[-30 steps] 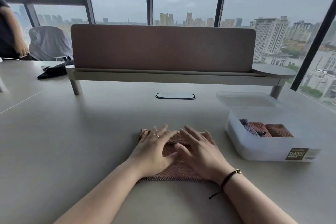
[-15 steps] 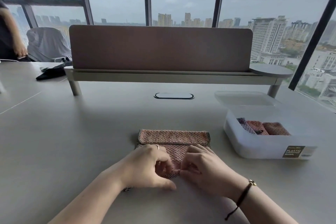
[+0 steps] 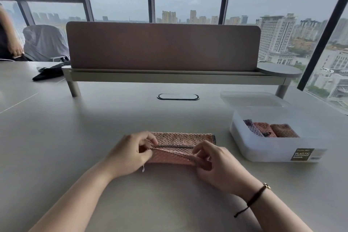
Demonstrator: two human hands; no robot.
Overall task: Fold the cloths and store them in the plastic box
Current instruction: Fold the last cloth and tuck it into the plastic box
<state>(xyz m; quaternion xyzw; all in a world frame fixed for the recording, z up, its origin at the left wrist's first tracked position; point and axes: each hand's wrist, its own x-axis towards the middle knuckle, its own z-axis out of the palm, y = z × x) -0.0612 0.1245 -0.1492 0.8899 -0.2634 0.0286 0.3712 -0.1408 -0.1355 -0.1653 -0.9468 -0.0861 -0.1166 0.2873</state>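
- Folding a pink woven cloth (image 3: 180,149) lengthwise is the step in hand, seen from the head camera, the only view; the cloth lies on the grey worktop (image 3: 75,137) straight in front of the person.
- The left hand (image 3: 130,154) pinches the near edge at the cloth's left end between thumb and curled fingers, lifted a little off the worktop.
- The right hand (image 3: 216,164) pinches the same edge at the right end, fingers closed on the fabric; holding both ends likely keeps the edge straight as it goes over.
- The raised near edge sits roughly above the cloth's middle, while the far strip lies flat, so the fold looks partway over.
- The plastic box (image 3: 273,149) stands open to the right of the cloth, near but apart, within easy reach of the right hand.
- Three folded cloths (image 3: 271,130) already sit side by side in the box, with free room beside them.
- The lid (image 3: 252,99) lies behind the box, touching or overlapped by it, leaving the opening clear.
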